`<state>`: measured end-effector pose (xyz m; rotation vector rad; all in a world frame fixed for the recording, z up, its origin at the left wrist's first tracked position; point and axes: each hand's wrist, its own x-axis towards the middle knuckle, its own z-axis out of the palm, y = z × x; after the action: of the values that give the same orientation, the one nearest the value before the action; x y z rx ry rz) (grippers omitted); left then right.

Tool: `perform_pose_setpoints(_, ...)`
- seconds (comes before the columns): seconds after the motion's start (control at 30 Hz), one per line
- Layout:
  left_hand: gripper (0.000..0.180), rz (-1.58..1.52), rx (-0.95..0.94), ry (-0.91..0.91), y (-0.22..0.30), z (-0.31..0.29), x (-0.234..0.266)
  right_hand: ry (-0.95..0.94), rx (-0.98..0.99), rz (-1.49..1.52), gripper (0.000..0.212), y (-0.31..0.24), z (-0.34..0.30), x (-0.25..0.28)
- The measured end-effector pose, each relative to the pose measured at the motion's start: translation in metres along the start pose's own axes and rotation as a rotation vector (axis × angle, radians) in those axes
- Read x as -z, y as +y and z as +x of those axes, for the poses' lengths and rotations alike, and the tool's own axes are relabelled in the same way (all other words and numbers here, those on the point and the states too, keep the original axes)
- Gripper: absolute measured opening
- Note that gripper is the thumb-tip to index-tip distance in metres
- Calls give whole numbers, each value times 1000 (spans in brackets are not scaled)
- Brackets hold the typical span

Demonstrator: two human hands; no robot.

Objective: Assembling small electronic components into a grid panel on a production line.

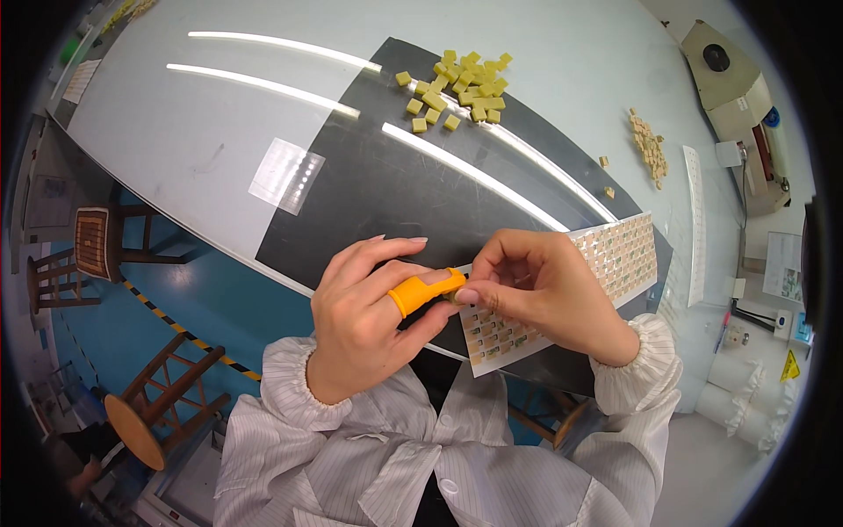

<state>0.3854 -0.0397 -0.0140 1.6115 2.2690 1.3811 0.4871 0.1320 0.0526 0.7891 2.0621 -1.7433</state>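
Observation:
My left hand (364, 312) wears an orange plastic sleeve (426, 290) along its index finger. Between that finger and the thumb it pinches a small olive-yellow block (451, 298), mostly hidden by the fingertips. My right hand (549, 294) meets it there, thumb and index finger closed together at the block; whatever they hold is too small to make out. Beneath the right hand lies a white sheet (619, 255) with rows of small printed stickers, partly covered by the hand. Farther away, a loose heap of olive-yellow blocks (465, 83) rests on the black mat (351, 193).
A clear plastic sheet (286, 176) lies at the mat's left edge. To the far right are a pile of small tan pieces (648, 145), a white strip (694, 228) and a beige machine (733, 97). Wooden stools (162, 404) stand left below the table; part of another person shows there.

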Motion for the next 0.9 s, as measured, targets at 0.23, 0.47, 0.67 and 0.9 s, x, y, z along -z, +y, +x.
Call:
perform_pose_setpoints(0.23, 29, 3, 15, -10, 1, -1, 1, 435, 380, -507, 12, 29, -29, -17)
perform_pose_setpoints(0.47, 29, 5, 6, -9, 1, -1, 0, 468, 458, -551, 12, 43, -32, -23)
perform_pose_setpoints(0.67, 29, 14, 1, -5, 1, -1, 0, 450, 381, -500, 11, 39, -30, -23)
perform_pose_setpoints(0.9, 28, -8, 15, -15, 2, 0, 1, 176, 122, -72, 12, 16, -25, -2)
